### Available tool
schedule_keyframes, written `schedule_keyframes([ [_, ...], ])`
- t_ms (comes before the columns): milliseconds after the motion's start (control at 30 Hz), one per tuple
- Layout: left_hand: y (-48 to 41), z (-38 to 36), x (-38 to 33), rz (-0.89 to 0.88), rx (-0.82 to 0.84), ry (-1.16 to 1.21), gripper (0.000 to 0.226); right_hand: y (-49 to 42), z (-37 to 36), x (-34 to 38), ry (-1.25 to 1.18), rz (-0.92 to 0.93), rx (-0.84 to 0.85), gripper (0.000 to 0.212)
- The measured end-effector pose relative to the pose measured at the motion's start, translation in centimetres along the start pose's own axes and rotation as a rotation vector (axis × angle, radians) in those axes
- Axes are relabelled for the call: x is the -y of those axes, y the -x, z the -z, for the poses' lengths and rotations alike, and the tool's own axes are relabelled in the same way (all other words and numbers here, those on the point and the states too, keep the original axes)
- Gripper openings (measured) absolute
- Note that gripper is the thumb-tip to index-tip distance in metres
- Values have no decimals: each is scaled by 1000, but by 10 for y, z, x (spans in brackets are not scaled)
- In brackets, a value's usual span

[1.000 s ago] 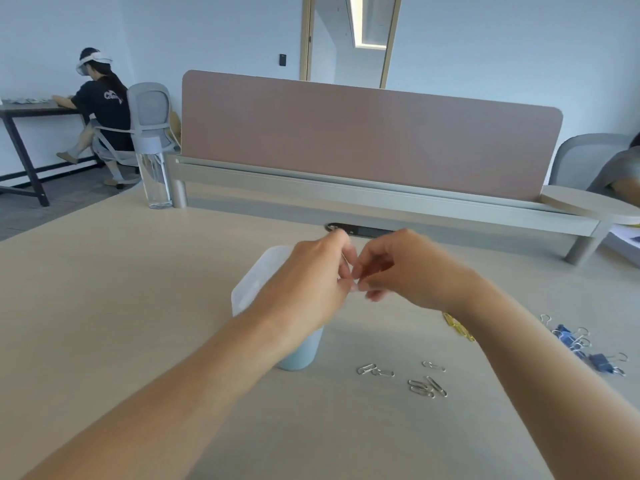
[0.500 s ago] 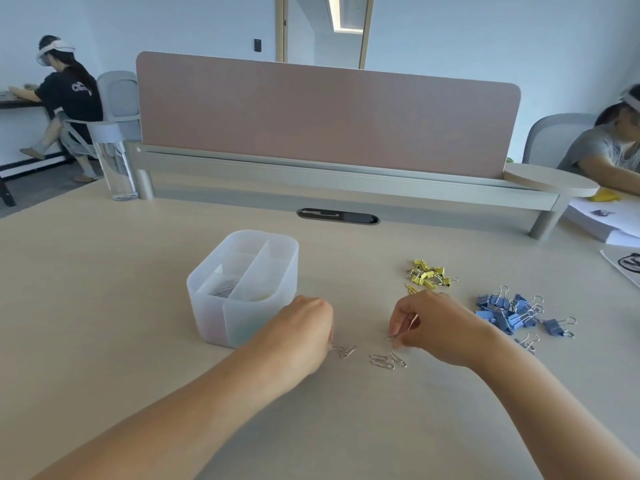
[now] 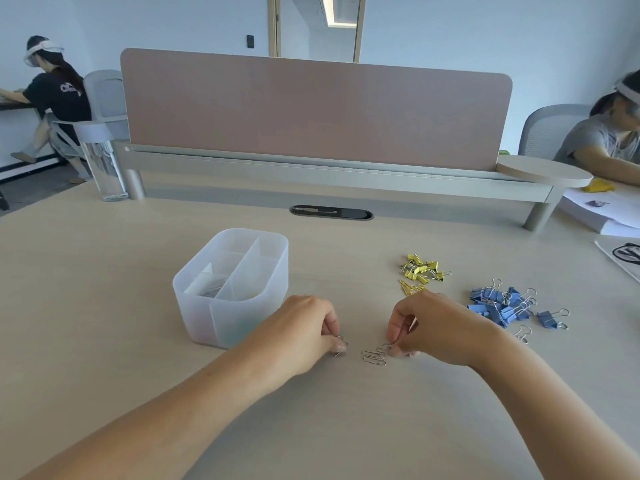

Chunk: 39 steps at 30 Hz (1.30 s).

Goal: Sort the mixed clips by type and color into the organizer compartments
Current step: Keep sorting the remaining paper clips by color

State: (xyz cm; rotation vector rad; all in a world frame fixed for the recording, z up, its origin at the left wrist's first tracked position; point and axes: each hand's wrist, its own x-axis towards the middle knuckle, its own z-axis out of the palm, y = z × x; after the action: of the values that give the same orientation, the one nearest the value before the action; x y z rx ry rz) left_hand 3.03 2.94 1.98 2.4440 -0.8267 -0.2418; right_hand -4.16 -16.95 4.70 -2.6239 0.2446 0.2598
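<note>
A translucent white organizer (image 3: 207,306) with several compartments stands on the table left of centre; silver clips lie in its left compartment. My left hand (image 3: 304,334) pinches a silver paper clip (image 3: 341,346) just right of the organizer. My right hand (image 3: 433,327) pinches another silver paper clip (image 3: 387,346) against the table. Two more silver paper clips (image 3: 373,356) lie between my hands. A pile of yellow binder clips (image 3: 422,270) and yellow paper clips (image 3: 410,289) sits beyond my right hand. Blue binder clips (image 3: 502,304) lie further right.
A pink divider panel (image 3: 311,109) on a grey rail crosses the back of the table. A clear glass (image 3: 104,171) stands at the back left. Papers (image 3: 595,213) lie at the right edge. Two seated persons are in the room, far left and far right.
Both hands came down from above the organizer to the table and now each pinches a silver paper clip. The camera view has tilted down.
</note>
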Motion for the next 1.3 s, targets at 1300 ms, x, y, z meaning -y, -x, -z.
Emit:
schedule_keyframes([
  [1300, 0, -13, 0, -303, -22, -328, 12, -2, -23, 32, 436, 133, -38, 26],
])
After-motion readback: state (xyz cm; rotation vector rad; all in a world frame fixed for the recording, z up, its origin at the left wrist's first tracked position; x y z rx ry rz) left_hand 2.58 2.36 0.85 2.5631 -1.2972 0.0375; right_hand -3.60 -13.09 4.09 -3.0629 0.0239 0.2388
